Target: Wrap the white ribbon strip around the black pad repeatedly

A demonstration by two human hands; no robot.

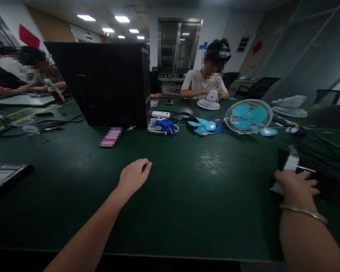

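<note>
My left hand (134, 174) is over the green table (187, 211), left of the middle, its fingers curled together; whatever they may hold is hidden. At the right, my right hand (297, 183) has its fingers spread over a white strip-like object (292, 160) lying on a black sheet or bag (328, 181). A bracelet (304, 212) circles the right wrist. Beyond the hands, a round fan (249, 116) with light blue blades leans on the table. Left of it, loose light blue fan blades (204, 124) rest on a blue glove (215, 131).
A large black case (102, 83) stands at the back left, with a pink phone (111, 137) before it. Blue-and-white gloves (166, 126) lie beside it. Cables (314, 145) run at the right. A person (204, 81) across the table handles a white fan part (212, 99).
</note>
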